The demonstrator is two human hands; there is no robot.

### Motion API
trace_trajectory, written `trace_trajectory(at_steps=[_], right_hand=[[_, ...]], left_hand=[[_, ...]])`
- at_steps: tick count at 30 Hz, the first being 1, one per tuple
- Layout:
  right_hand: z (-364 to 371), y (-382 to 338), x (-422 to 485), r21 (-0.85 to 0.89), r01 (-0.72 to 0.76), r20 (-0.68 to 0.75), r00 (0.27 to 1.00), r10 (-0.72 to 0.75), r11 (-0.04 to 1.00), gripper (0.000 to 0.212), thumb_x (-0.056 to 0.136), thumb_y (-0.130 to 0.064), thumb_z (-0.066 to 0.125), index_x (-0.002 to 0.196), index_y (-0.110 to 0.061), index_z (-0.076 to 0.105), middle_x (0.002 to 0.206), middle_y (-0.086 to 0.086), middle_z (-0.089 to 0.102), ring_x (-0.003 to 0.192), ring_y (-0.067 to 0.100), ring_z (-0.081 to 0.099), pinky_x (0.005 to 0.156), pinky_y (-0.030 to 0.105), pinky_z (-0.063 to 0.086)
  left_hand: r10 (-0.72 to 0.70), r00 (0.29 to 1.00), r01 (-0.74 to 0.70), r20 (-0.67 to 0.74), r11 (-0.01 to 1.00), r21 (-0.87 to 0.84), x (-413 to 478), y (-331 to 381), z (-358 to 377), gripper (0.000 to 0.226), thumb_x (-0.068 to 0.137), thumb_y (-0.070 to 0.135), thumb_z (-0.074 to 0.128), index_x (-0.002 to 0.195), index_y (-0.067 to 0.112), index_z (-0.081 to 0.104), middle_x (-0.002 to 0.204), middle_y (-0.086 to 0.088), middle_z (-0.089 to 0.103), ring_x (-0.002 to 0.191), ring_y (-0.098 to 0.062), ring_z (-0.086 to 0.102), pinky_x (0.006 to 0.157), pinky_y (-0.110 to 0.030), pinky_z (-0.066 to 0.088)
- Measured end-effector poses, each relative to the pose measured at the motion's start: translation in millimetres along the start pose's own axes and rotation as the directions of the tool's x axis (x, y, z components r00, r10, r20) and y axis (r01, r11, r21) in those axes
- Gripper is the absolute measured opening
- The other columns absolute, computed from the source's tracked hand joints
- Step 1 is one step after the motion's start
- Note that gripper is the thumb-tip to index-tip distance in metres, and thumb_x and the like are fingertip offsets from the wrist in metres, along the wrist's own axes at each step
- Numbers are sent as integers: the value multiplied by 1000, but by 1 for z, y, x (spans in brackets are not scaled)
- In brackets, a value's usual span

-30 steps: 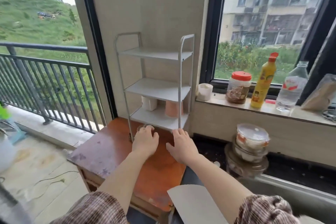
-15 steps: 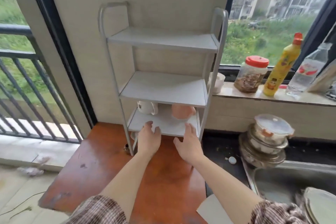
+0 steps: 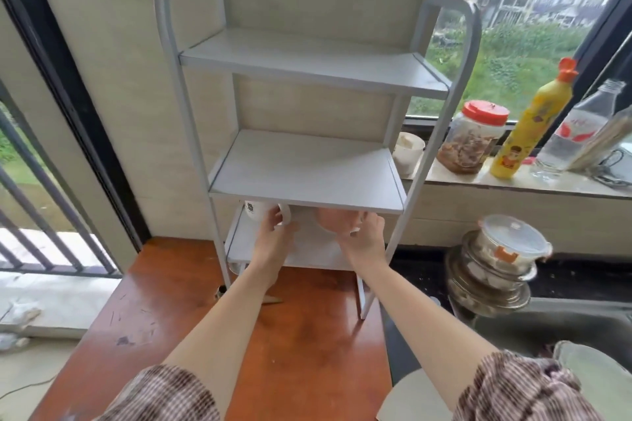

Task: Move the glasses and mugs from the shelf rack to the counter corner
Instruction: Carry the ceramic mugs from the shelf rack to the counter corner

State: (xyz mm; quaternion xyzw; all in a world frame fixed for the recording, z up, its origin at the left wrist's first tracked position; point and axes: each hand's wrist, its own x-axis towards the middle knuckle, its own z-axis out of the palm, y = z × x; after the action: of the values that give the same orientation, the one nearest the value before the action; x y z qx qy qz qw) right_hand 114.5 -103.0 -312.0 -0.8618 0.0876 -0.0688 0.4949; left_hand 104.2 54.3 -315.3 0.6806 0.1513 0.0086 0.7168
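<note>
Forward from the shelf edge, both hands have reached in: my left hand (image 3: 273, 236) pinches the handle of the white mug (image 3: 254, 210), my right hand (image 3: 366, 237) wraps the pink mug (image 3: 333, 222). Both mugs are side by side in the bottom tier of the rack (image 3: 307, 164), under its middle shelf. Farther right, a jar (image 3: 472, 140) and a bottle (image 3: 526, 126) stand on the sill (image 3: 513, 184).

I count 1 white ceramic mug (image 3: 257, 210), 1 pink rounded cup (image 3: 333, 220), 1 grey 3-shelf metal rack (image 3: 304, 167), 1 red-lidded clear jar (image 3: 472, 143).
</note>
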Motion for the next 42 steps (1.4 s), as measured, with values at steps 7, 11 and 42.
trace_trajectory(at_steps=[7,11,42], right_hand=[[-9,-7,6,164,-194,119,977,176,967,15,93,-21,54,105,-11,56,94,-1,59,84,16,56,79,30,51],[-9,-17,2,196,-403,194,909,368,894,28,90,-49,52,91,-21,57,93,-7,62,83,11,58,92,38,53],[-57,16,-84,477,-605,314,795,519,638,60,64,-49,76,108,-12,61,104,11,60,89,28,65,74,40,61]], left_hand=[[-164,982,160,-96,986,-45,-3,17,-20,27,84,46,58,96,22,61,98,2,61,97,-24,59,85,-42,52],[-202,969,212,-144,976,56,-12,24,-34,39,84,57,51,99,21,57,104,0,59,96,-24,58,77,-39,54],[-233,946,171,-226,950,-262,-81,-4,-19,28,73,41,71,84,17,60,88,1,61,86,-17,60,77,-34,55]])
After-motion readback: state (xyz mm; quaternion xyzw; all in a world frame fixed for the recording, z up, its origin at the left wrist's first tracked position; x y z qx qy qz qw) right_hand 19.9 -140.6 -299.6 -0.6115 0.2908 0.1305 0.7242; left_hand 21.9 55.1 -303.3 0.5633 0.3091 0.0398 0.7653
